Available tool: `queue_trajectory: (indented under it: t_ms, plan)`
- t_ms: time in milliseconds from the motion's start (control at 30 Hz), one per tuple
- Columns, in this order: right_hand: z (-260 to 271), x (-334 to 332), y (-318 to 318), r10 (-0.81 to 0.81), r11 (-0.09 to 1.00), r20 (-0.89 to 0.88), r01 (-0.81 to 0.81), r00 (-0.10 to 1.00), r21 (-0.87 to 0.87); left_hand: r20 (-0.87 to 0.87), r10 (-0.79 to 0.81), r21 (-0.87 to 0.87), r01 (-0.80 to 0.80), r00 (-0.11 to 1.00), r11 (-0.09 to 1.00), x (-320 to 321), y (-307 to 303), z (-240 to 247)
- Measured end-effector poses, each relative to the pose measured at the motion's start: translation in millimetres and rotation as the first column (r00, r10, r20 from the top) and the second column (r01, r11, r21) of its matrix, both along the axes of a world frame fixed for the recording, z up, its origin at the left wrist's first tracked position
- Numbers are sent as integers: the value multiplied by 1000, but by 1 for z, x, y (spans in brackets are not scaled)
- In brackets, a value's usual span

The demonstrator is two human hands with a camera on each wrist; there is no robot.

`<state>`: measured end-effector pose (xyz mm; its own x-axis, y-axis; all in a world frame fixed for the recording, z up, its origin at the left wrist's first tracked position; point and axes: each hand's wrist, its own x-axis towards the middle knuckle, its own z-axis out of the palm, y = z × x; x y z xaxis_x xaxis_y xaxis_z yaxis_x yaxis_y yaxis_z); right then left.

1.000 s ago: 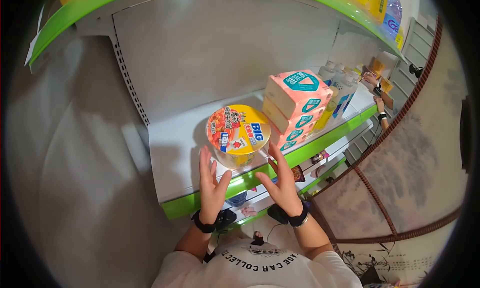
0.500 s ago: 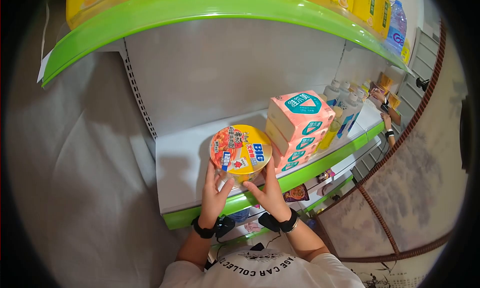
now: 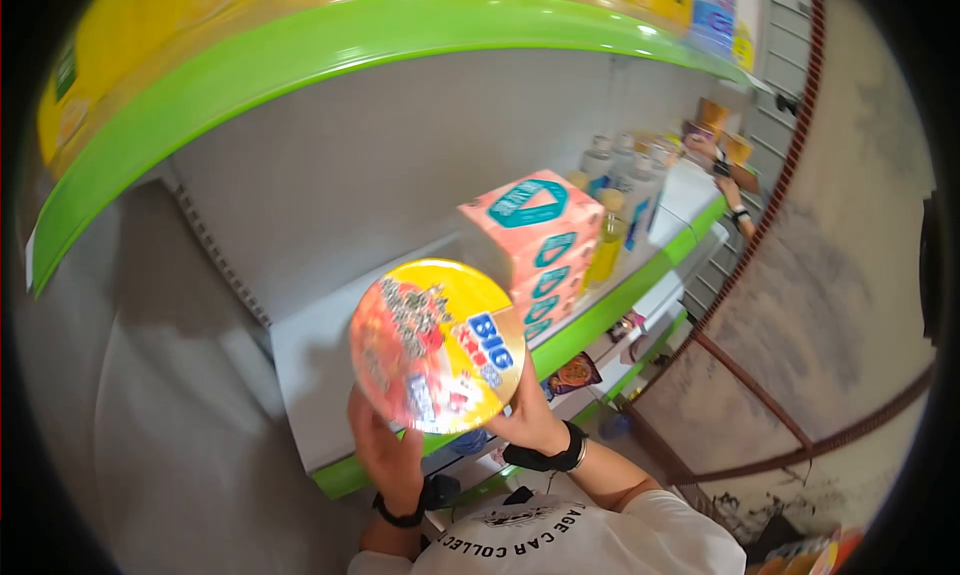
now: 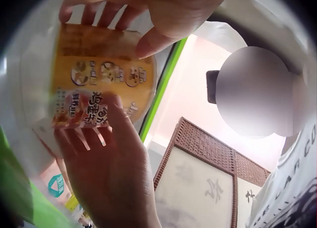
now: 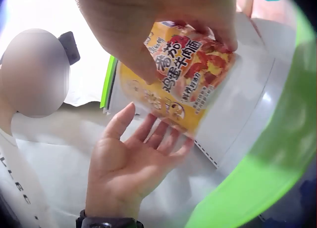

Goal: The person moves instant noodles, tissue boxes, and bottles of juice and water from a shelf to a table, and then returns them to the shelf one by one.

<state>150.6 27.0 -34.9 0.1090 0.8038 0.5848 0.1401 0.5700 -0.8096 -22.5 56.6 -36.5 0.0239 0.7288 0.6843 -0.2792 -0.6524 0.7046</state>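
A tub of instant noodles (image 3: 440,345) with a yellow and red lid marked BIG is held up between both hands, lid toward the head camera. On its left side, the left hand (image 3: 388,465) grips it, thumb in front and fingers reaching round the wall, as the left wrist view shows. The right hand (image 3: 535,425) grips the opposite side; its thumb lies on the printed wall in the right wrist view. The lid hides most fingertips in the head view. Just behind the tub, a stack of pink tissue packs (image 3: 545,245) stands on the white shelf (image 3: 310,365).
Clear bottles (image 3: 635,180) and a yellow bottle (image 3: 607,240) stand beyond the tissues. Overhead curves a green-edged shelf (image 3: 330,70) bearing yellow packs (image 3: 130,65). Lower shelves hold a purple packet (image 3: 573,373). Another person's hands (image 3: 735,190) are at the shelf's far end.
Both hands closed in on the tub from either side and took hold of it. It has since been lifted off the shelf, nearer to the head camera, which has also turned.
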Motion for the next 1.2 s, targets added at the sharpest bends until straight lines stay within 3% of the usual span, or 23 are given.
queue_trajectory:
  t_ms: [67, 133, 200, 267, 333, 400, 467, 533, 600, 667, 733, 867, 933, 1000, 1067, 1200]
  plan:
    - [11, -2, -21, 101, 995, -189, -95, 977, 41, -74, 177, 56, -173, 981, 983, -5, -15, 7]
    - [6, 5, -33, 81, 994, -164, -66, 983, 91, -114, 176, 105, -165, 978, 981, -5, -29, 14]
    - [3, 14, -51, -17, 993, -117, 30, 993, 113, -55, 53, 94, -47, 997, 994, -4, -31, 4]
    - [-14, 20, -67, -31, 998, -208, 44, 978, 55, -201, -28, 228, 75, 979, 971, -3, -31, 2]
    - [-14, 24, -87, -115, 990, -246, 131, 962, 50, -271, -135, 195, 192, 953, 962, 5, -31, -4]
    - [-21, 29, -107, -244, 969, -212, 246, 946, -15, -51, -363, 43, 365, 931, 930, 25, -34, -19]
    - [-32, 30, -123, -371, 927, -146, 375, 917, -6, -39, -454, 26, 455, 890, 890, 37, -35, -22]
    - [-39, 28, -141, -460, 887, -241, 452, 855, -92, -68, -576, -107, 568, 815, 816, 48, -37, -29]
    - [-44, 27, -160, -534, 845, -255, 522, 806, -117, -98, -646, -53, 644, 757, 763, 64, -36, -42]
    - [-45, 27, -181, -646, 763, -147, 629, 749, -150, -90, -714, -85, 709, 694, 700, 77, -44, -46]
    - [-47, 26, -202, -720, 694, -154, 705, 677, -145, -79, -813, -117, 805, 577, 582, 90, -57, -45]
    - [-48, 26, -248, -852, 523, -25, 851, 522, -49, -20, -865, -210, 844, 502, 494, 114, -89, -49]
    - [-49, 26, -271, -890, 455, 25, 890, 455, -11, -47, -912, -222, 886, 408, 408, 125, -108, -42]
    - [-48, 26, -301, -913, 407, 13, 913, 407, -17, -80, -911, -254, 875, 406, 412, 136, -134, -42]
    - [-48, 26, -330, -908, 411, -106, 911, 405, -43, -71, -937, -268, 899, 341, 347, 148, -166, -37]
    - [-52, 31, -398, -951, 304, -95, 947, 295, -106, -63, -971, -318, 918, 231, 239, 178, -232, -31]
